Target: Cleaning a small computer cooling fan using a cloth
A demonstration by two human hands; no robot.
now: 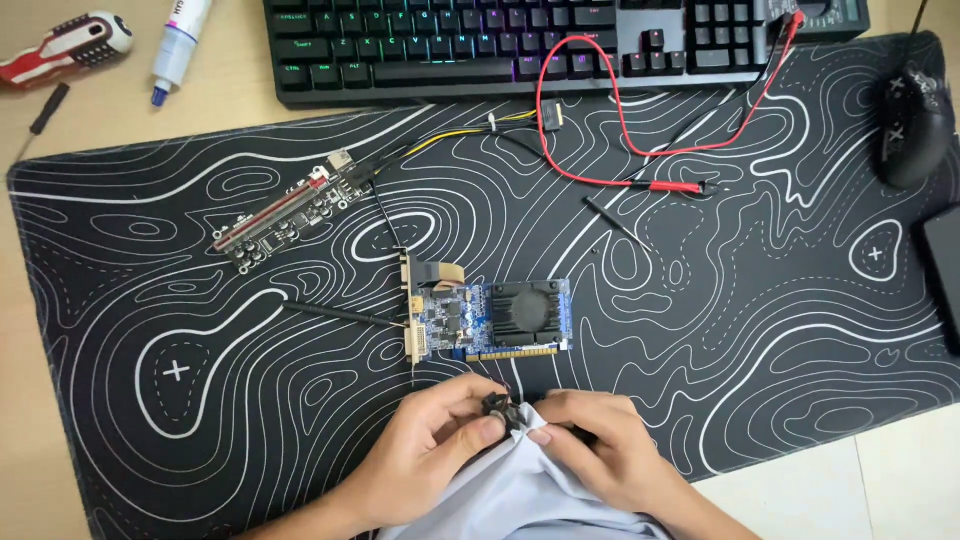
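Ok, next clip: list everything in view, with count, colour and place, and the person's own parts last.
desk mat: 1, black with white contour lines, covers most of the desk
keyboard: 1, black with coloured backlight, top centre
mouse: 1, black, top right
screwdriver: 1, red and white handle, top left
syringe tube: 1, white with blue tip, top left
riser board: 1, dark with red slot, upper left of mat
graphics card: 1, blue board with black heatsink, mat centre
red cable: 1, looped below the keyboard
cloth: 1, pale grey, bottom centre
small dark part: 1, black, pinched between both hands' fingers against the cloth
left hand: 1, bottom centre
right hand: 1, bottom centre
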